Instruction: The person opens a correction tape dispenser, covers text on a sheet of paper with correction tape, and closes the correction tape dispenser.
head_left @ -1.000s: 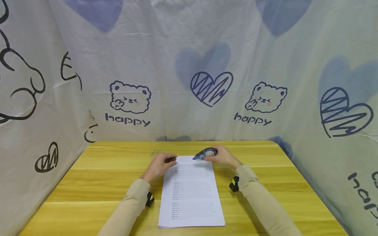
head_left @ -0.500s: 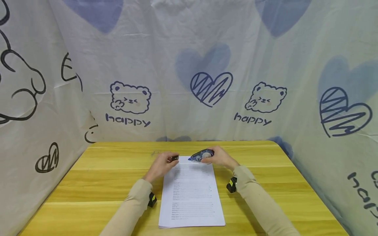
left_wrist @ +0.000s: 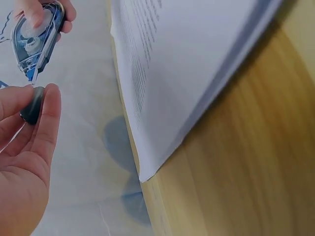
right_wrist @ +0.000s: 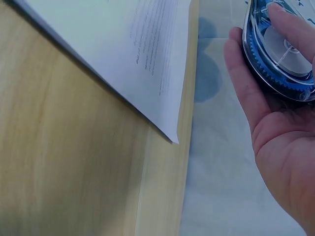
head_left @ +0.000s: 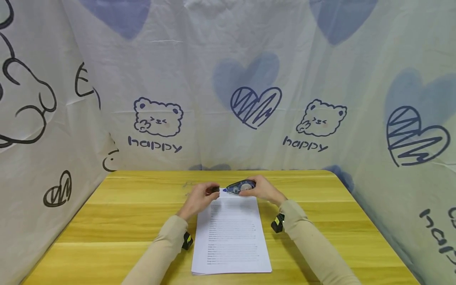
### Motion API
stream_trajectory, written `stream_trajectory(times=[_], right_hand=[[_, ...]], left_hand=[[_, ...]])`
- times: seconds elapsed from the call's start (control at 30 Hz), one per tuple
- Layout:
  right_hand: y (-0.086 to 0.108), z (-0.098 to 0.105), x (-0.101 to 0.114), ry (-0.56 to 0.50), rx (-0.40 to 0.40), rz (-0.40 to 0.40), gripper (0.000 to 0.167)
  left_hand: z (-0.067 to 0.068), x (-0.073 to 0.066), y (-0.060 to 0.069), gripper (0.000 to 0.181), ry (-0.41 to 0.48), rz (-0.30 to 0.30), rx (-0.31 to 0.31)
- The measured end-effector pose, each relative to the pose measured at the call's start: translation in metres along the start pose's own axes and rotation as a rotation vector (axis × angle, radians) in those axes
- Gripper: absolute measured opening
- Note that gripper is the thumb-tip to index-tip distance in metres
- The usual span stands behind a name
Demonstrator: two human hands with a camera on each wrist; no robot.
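Observation:
A translucent blue correction tape dispenser (head_left: 236,187) is held in my right hand (head_left: 266,190), its blue tip pointing left. Between the thumb and fingers of my left hand (head_left: 198,198) is a small dark cap (left_wrist: 32,107). In the left wrist view the dispenser's tip is right at the cap; whether they touch I cannot tell. Both hands are above the top end of a stack of printed paper (head_left: 233,237). The right wrist view shows the dispenser (right_wrist: 283,59) lying against the fingers, with the thumb on its face and its tip out of frame.
The paper stack lies on a yellow wood-grain table (head_left: 107,233), its long side running away from me. Behind the table and along both sides hangs a pale curtain (head_left: 206,130) with hearts and bear drawings.
My right hand has moved left with the dispenser, and my left hand slightly right with the cap. The gap between tip and cap has narrowed. The paper has not moved.

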State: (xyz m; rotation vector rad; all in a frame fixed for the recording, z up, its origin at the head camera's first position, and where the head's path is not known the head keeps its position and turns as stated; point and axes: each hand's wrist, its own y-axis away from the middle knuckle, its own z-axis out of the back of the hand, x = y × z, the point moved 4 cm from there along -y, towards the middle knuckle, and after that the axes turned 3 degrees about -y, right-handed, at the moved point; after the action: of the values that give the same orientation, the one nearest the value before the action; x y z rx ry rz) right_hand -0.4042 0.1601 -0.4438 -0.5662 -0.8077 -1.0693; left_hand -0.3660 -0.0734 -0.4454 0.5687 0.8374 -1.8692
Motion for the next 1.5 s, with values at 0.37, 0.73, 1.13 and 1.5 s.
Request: stream_trajectory(times=[0.37, 0.73, 1.13, 1.5], right_hand=[[0.001, -0.002, 0.005, -0.035, 0.048, 0.048, 0.041], [0.001, -0.008, 0.007, -0.047, 0.079, 0.053, 0.040], [0.001, -0.010, 0.008, -0.050, 0.065, 0.052, 0.039], [0.001, -0.017, 0.009, -0.052, 0.078, 0.071, 0.038]], left_hand=[[-0.006, -0.004, 0.000, 0.027, 0.102, 0.001, 0.031], [-0.009, -0.008, 0.000, 0.027, 0.097, -0.011, 0.079], [-0.010, -0.010, 0.000, 0.027, 0.131, 0.001, 0.097], [-0.010, -0.009, -0.001, 0.025, 0.125, 0.020, 0.079]])
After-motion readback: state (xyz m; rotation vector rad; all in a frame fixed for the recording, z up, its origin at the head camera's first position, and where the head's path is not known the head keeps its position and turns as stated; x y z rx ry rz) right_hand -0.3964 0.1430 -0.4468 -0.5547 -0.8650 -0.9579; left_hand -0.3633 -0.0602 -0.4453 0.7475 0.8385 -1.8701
